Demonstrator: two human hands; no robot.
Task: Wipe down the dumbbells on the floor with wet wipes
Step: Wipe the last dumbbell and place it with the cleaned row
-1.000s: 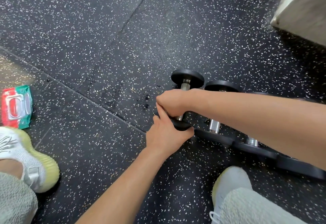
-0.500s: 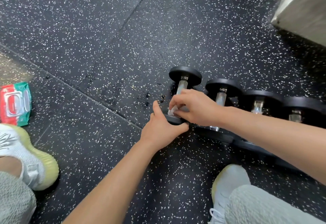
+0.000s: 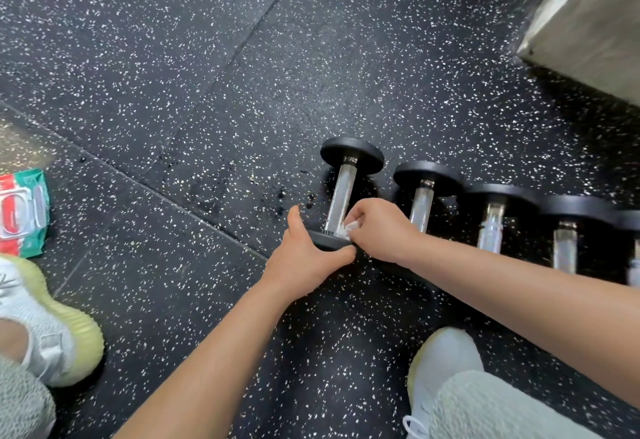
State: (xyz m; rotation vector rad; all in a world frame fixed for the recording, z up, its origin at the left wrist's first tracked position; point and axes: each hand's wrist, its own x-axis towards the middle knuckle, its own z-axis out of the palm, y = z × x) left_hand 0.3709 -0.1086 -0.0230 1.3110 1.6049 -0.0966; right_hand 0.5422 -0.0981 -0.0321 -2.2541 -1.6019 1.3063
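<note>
Several black dumbbells with silver handles lie side by side on the speckled rubber floor. The leftmost dumbbell [image 3: 343, 193] is the one being handled. My left hand [image 3: 304, 258] grips its near black head, thumb raised beside it. My right hand [image 3: 377, 227] pinches a crumpled white wet wipe [image 3: 348, 229] and presses it where the handle meets that near head. The second dumbbell [image 3: 424, 189] lies just right of my right hand. A red, green and white wet-wipe pack [image 3: 22, 213] lies at the far left edge.
My two white shoes with yellow soles stand on the floor, one [image 3: 52, 331] at the lower left and one [image 3: 440, 362] at the bottom right. A grey metal block [image 3: 595, 19] fills the top right corner. More dumbbells [image 3: 568, 227] continue rightwards.
My right hand has drawn back along the leftmost dumbbell's handle toward its near head, baring the handle and the wipe. The left hand has kept its grip on the near head.
</note>
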